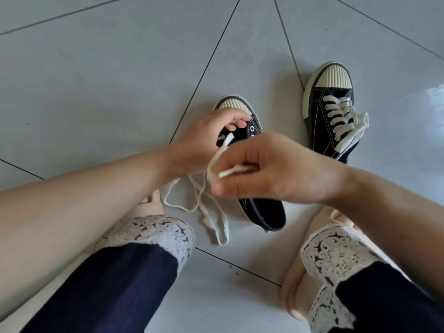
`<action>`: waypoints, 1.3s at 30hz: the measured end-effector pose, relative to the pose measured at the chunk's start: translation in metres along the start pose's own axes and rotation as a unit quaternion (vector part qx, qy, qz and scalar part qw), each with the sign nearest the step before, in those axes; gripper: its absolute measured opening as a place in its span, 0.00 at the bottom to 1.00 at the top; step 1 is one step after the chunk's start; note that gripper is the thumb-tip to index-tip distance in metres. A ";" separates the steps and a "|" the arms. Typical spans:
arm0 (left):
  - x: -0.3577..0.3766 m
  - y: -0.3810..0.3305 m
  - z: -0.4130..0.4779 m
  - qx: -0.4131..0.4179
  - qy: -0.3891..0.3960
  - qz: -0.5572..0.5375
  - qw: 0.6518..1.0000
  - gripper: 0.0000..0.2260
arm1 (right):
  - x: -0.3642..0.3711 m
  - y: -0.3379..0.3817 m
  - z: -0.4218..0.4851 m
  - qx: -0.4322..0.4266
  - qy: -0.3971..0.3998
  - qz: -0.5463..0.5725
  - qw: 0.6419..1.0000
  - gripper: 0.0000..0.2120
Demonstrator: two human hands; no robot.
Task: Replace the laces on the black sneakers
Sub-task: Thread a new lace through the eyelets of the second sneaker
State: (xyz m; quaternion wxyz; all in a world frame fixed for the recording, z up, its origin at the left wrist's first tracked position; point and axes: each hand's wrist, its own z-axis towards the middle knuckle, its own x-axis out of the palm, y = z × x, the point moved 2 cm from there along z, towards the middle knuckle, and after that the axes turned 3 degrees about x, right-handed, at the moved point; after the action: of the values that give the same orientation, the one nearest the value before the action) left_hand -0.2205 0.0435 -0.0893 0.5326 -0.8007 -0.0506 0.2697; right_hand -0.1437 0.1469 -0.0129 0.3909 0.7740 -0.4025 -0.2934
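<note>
The right hand [276,169] pinches a stretch of white lace [222,242] between thumb and curled fingers, a short doubled end sticking out to the left of the fingertips; the hand is slightly blurred. From that pinch the lace rises in a bend toward the left hand [206,140], where another end lies at the edge of the shoe opening. Whether the left fingers also hold that end cannot be told. The left hand's fingers curl over the front of the unlaced sneaker [266,212] and grip it just behind its ribbed cream toe cap [231,104]. Two bare metal eyelets [252,128] show beside the fingertips.

The rest of the lace hangs below both hands and trails in loose loops on the grey tiled floor [120,92], left of the sneaker's heel. This sneaker lies on the floor between the person's feet, toe pointing away.

The second sneaker [322,109] stands apart to the right, fully laced in white with its ends lying loose.

Nearest the camera are navy trouser legs [120,284] with white lacework cuffs [153,231] over pale pink slippers [295,296].
</note>
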 end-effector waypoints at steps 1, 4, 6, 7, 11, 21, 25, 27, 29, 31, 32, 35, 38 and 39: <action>-0.003 0.001 -0.003 -0.001 -0.006 0.001 1.000 0.20 | 0.003 0.003 -0.003 -0.009 0.051 -0.011 0.999 0.07; -0.012 0.004 -0.004 -0.044 -0.052 0.026 0.997 0.20 | -0.001 -0.010 -0.003 0.061 0.018 -0.048 0.997 0.10; -0.019 0.004 -0.002 -0.071 -0.104 0.036 0.991 0.21 | -0.005 -0.023 -0.002 0.131 -0.046 0.059 0.989 0.15; -0.022 0.004 0.000 -0.075 -0.121 0.025 0.990 0.20 | -0.005 -0.025 -0.001 0.138 -0.077 0.133 0.978 0.11; -0.020 -0.015 0.003 -0.056 -0.105 -0.139 0.983 0.12 | 0.010 -0.026 -0.003 0.095 -0.093 0.251 0.959 0.10; 0.002 -0.026 0.003 -0.187 0.064 -0.480 0.855 0.29 | 0.005 -0.035 -0.009 0.053 -0.336 0.169 0.925 0.15; 0.010 -0.027 -0.002 -0.149 0.093 -0.448 0.877 0.21 | 0.001 -0.042 0.000 0.051 -0.385 0.168 0.906 0.11; 0.012 -0.030 -0.002 -0.146 0.058 -0.408 0.899 0.08 | -0.001 -0.044 0.008 0.049 -0.366 0.187 0.910 0.10; 0.009 -0.028 0.001 -0.160 -0.004 -0.328 0.931 0.06 | -0.005 -0.052 0.013 0.070 -0.346 0.218 0.910 0.11; 0.004 -0.024 0.004 -0.169 -0.069 -0.272 0.945 0.09 | -0.010 -0.064 0.015 0.121 -0.351 0.217 0.903 0.18; 0.002 -0.024 0.004 -0.173 -0.097 -0.262 0.945 0.08 | -0.012 -0.070 0.015 0.157 -0.351 0.152 0.910 0.23; 0.001 -0.019 0.006 -0.180 -0.159 -0.221 0.945 0.06 | -0.012 -0.080 0.019 0.229 -0.296 -0.083 0.924 0.29; 0.009 -0.014 0.011 -0.181 -0.183 -0.160 0.953 0.06 | -0.014 -0.076 0.020 0.204 -0.323 -0.140 0.913 0.17; 0.013 -0.012 0.012 -0.185 -0.184 -0.139 0.955 0.06 | -0.016 -0.076 0.019 0.192 -0.340 -0.137 0.910 0.13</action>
State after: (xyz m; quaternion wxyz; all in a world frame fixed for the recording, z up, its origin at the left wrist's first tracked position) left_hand -0.2133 0.0634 -0.0870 0.3889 -0.8067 -0.3077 0.3213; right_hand -0.1360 0.1815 -0.0843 0.0306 0.7350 -0.4497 -0.5065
